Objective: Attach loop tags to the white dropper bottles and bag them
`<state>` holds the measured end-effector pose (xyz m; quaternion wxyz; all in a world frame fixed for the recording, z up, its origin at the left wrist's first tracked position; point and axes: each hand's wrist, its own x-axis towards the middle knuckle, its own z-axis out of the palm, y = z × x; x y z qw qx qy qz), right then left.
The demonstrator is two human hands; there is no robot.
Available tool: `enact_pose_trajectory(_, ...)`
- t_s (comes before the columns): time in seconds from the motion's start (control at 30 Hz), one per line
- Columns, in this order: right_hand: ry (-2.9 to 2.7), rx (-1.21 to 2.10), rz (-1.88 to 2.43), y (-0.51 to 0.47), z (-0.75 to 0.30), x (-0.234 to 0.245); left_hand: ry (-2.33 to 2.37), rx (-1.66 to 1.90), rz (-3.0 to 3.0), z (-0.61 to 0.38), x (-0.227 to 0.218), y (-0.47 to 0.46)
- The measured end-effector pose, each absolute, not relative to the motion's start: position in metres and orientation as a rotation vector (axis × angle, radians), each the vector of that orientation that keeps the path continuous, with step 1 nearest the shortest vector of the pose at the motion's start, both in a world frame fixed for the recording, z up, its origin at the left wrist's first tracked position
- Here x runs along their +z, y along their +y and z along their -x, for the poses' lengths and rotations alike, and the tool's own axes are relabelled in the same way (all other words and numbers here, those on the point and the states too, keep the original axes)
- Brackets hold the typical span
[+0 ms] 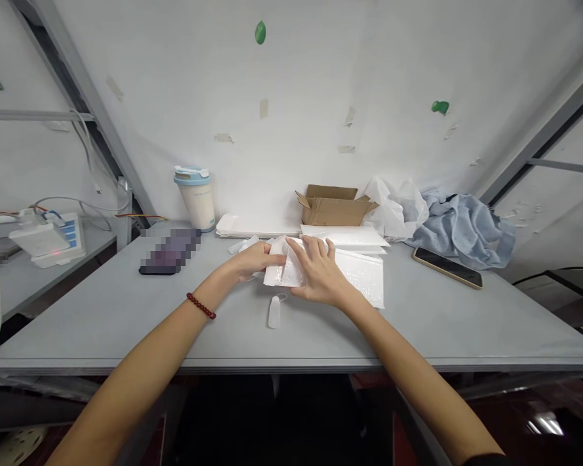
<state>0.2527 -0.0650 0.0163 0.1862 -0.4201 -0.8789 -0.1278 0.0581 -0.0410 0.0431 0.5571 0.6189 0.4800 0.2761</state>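
Both hands are on a white bubble mailer [362, 277] held just above the table. My left hand [254, 260] pinches the mailer's left end, thumb toward its edge. My right hand [320, 270] lies over the middle of it, fingers bent and pressing on the surface, thumb along the lower edge. Below the mailer, a small white tag-like piece with a thin loop [274, 312] lies on the table. More such pale pieces [245, 244] are partly hidden behind my left hand.
Flat white mailers [260, 226] lie at the back by an open cardboard box [333, 206]. A cup [195, 197] and a phone [170, 252] are left. A white plastic bag [398, 207], blue cloth [466, 226] and another phone [447, 267] are right. A power strip [61, 239] sits far left.
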Motion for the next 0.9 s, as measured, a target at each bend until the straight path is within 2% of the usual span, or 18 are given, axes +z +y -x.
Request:
enact_pose_trajectory(0.4,-2.422,-0.231,1.087,-0.059,-0.261,0.025,1.116,0.515,-1.657,-0.043,0.046,-0.033)
enact_pose_trajectory(0.6,-2.363,-0.181,1.177,-0.053,-0.271,0.027,1.138,0.455,-1.673,-0.032,0.05,-0.032)
enact_pose_trajectory(0.77,-2.295,-0.19,1.253,-0.049,-0.279,0.031,1.054,0.084,-1.813,-0.024,0.055,-0.036)
enact_pose_trajectory(0.9,-2.289,-0.148,1.327,-0.05,-0.278,0.033,1.168,-0.182,-1.851,-0.048,0.049,-0.047)
